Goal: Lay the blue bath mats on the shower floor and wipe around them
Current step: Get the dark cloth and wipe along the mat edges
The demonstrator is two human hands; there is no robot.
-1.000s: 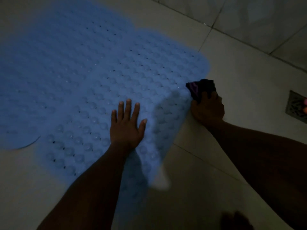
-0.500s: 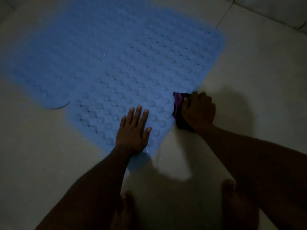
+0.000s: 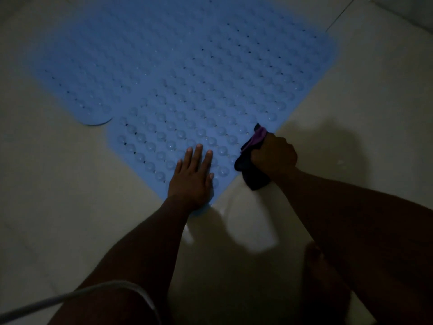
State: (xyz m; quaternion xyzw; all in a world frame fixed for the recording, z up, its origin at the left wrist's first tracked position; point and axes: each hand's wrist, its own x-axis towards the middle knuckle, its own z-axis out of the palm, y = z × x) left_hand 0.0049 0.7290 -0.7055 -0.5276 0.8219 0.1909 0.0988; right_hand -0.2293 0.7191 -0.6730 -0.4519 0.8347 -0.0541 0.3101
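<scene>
At the bottom of the view, closest to the person, a pale cable (image 3: 70,299) crosses the left forearm, and a bare foot (image 3: 321,273) stands dimly on the shower floor (image 3: 58,195) under the right arm. The light is low, so fine detail is hard to read.

Just beyond, the left hand (image 3: 192,177) lies flat and open, fingers spread, palm down on the near corner of the near blue mat (image 3: 210,95); it grips nothing and seems to be pinning that corner. Beside it, the right hand (image 3: 273,156) is closed in a fist round a dark cloth (image 3: 251,171) with a purple fold showing at the top. The cloth sits on the tile right against the mat's right-hand edge, touching it or nearly so.

That edge is what the next stroke turns on. It runs diagonally from the near corner, by the left hand, up and to the right toward the mat's far rounded corner. The right hand is the one on that line, so I judge the wipe will follow the edge away from the body, the mat staying to the cloth's left.

Farther off, a second blue mat (image 3: 77,73) lies flat to the left, its rounded corner touching or overlapping the first. A tile joint (image 3: 339,16) crosses the far right.
</scene>
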